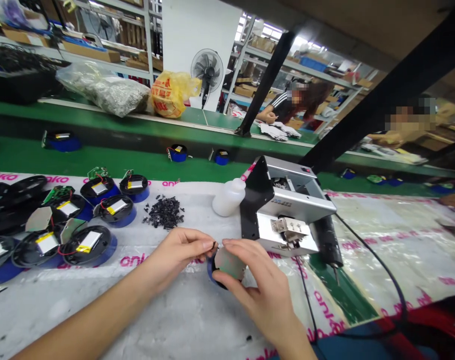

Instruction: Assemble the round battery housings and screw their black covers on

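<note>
Round black-and-blue housing (227,265) gripped in right hand (259,285) over printed plastic work sheet (182,320), just left of silver bench machine (287,210); left hand (178,255) pinching tiny black piece (214,245) at housing's rim.
</note>
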A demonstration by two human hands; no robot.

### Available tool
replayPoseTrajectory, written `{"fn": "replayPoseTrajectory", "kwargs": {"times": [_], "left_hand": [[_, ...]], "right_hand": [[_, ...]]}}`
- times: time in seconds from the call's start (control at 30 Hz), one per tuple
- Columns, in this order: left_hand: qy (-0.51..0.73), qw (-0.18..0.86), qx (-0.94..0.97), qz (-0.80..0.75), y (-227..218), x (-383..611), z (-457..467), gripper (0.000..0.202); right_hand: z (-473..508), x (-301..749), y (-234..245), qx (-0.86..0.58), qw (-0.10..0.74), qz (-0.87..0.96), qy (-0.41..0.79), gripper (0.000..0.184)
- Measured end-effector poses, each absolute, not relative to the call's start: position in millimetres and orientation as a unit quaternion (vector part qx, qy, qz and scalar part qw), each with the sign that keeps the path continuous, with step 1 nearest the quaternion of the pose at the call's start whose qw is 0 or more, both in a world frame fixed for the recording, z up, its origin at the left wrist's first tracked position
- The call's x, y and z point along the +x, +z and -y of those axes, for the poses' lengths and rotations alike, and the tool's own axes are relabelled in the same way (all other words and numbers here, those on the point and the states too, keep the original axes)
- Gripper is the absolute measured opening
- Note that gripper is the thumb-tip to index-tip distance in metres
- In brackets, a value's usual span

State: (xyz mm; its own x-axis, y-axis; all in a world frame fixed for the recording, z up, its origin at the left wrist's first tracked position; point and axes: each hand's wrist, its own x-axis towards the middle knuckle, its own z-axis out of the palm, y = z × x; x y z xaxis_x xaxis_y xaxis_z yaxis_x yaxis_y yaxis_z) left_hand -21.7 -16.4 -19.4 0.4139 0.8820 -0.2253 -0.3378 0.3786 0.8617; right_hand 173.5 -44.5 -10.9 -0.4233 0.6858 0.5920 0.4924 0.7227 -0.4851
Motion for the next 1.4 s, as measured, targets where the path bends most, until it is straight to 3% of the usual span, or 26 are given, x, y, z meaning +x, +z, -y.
{"fn": "replayPoseTrajectory", "kwargs": {"times": [0.53,0.73,0.9,0.93,1.03,1.1,1.3,1.4], "left_hand": [[0.403,0.751,0.398,-0.340,-22.5,-24.4,18.0,0.021],[0.428,0.675,0.474,-0.368,-17.8,-23.1,17.8,0.008],[0.420,0.609,0.568,-0.361,-14.8,-24.7,15.6,0.010],[0.410,0.604,0.584,-0.354,-15.1,-25.5,15.3,0.016],[0.350,0.560,0.660,-0.358,-16.7,-26.1,16.2,0.069],[0.303,0.530,0.709,-0.353,-17.8,-23.5,18.5,0.087],[0.297,0.417,0.782,-0.356,-20.9,-9.6,27.7,0.074],[0.250,0.429,0.761,-0.417,-19.8,-4.3,32.9,0.061]], "right_hand": [[46.1,173.5,-15.8,-0.336,0.401,0.848,0.086,0.037],[47.8,172.5,-12.2,-0.346,0.367,0.862,0.046,0.034],[49.4,179.0,-3.8,-0.363,0.349,0.863,0.046,0.040],[50.3,181.3,-1.8,-0.376,0.338,0.860,0.061,0.042],[54.3,187.9,2.8,-0.413,0.301,0.849,0.135,0.042],[57.6,190.4,3.2,-0.422,0.310,0.836,0.162,0.038],[75.1,186.9,-7.8,-0.479,0.386,0.775,0.143,0.031],[88.8,182.9,-15.9,-0.522,0.413,0.725,0.178,0.028]]}}
